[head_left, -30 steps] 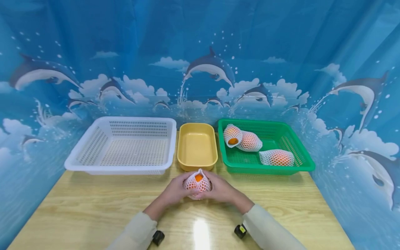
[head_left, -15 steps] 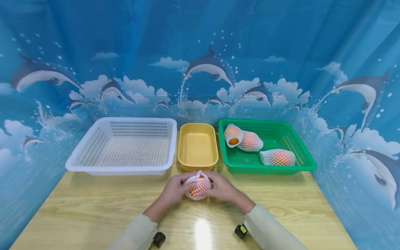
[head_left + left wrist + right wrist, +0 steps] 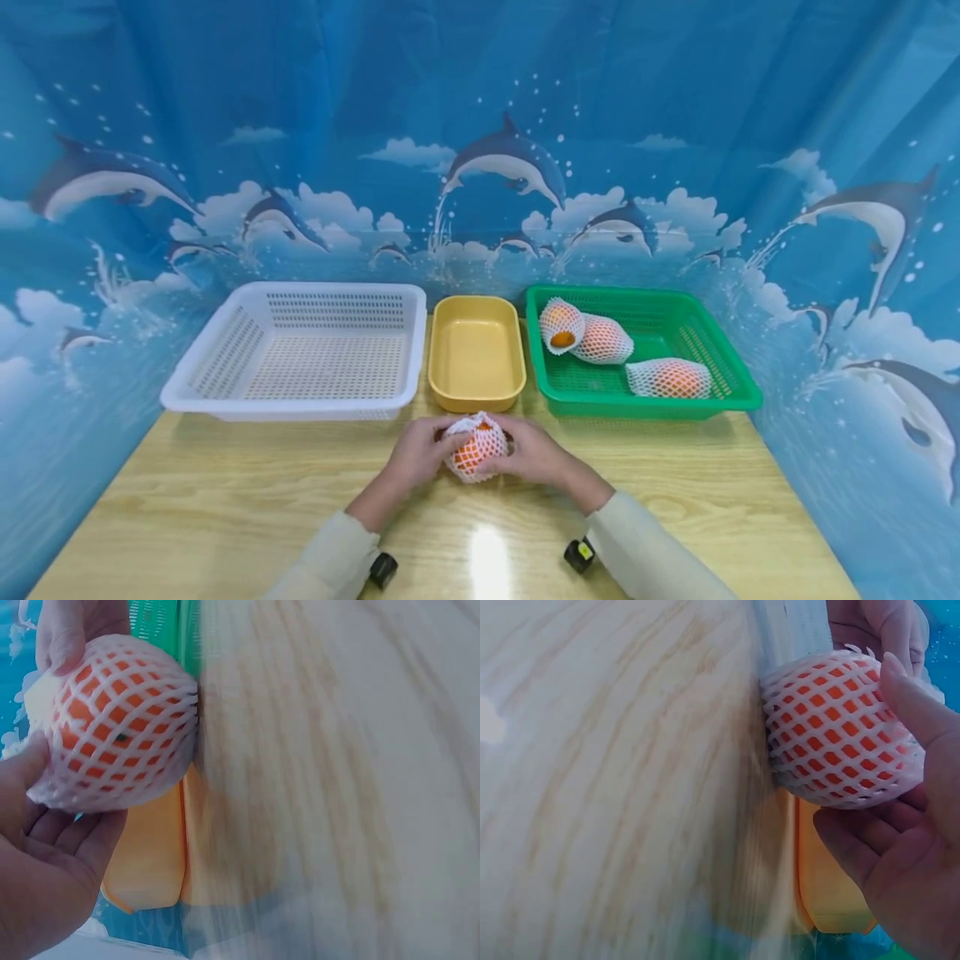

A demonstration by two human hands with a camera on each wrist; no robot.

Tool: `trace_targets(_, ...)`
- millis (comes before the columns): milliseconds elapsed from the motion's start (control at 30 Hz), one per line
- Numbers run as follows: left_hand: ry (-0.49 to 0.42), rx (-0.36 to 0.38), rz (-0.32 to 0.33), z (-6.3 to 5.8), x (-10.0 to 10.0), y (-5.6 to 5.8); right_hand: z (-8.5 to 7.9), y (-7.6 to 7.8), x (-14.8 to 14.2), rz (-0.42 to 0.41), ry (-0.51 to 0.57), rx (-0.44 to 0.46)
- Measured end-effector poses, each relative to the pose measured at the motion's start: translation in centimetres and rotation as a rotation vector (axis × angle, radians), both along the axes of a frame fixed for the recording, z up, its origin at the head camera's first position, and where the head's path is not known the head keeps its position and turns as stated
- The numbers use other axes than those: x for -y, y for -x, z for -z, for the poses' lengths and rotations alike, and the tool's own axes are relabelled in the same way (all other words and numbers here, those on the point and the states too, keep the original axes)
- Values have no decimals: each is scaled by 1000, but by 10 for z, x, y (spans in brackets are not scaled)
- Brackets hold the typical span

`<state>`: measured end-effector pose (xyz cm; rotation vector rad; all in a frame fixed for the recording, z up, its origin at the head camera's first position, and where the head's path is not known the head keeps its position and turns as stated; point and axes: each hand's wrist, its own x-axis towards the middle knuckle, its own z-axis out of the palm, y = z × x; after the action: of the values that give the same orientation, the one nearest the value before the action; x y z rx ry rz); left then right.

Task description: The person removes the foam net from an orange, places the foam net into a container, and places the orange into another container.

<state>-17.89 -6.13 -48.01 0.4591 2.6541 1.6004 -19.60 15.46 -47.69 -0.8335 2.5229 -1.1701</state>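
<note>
In the head view an orange [image 3: 476,456], wrapped in a white foam net, is held just in front of the yellow tray. My left hand [image 3: 417,452] grips its left side, thumb on the near face and fingers underneath or behind. From the other side my right hand [image 3: 534,452] holds it in much the same way. The left wrist view shows the netted orange [image 3: 124,731] with a small green spot through the mesh. Bunched net hides part of the fruit near the top. In the right wrist view the net covers the orange [image 3: 832,735] closely.
Behind the hands stands a yellow tray [image 3: 477,400], with a white basket [image 3: 292,406] to its left. A green basket [image 3: 645,404] on the right holds three netted fruits, among them one netted fruit [image 3: 669,378] near its front. A dolphin-print curtain [image 3: 480,167] closes the back.
The orange has turned between my hands: the bare orange patch at the net's top has shrunk to a small bit. My left thumb has moved up on the net. Baskets and tray stay put.
</note>
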Motion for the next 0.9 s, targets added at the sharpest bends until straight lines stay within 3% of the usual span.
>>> trace_targets(233, -67, 89, 77, -2, 4, 0, -4, 0, -3, 2, 47, 52)
trace_targets(467, -146, 134, 128, 1, 8, -1, -2, 1, -5, 7, 62, 32)
trace_targets(900, -103, 129, 138, 4, 9, 1, -2, -2, -2, 107, 192, -48)
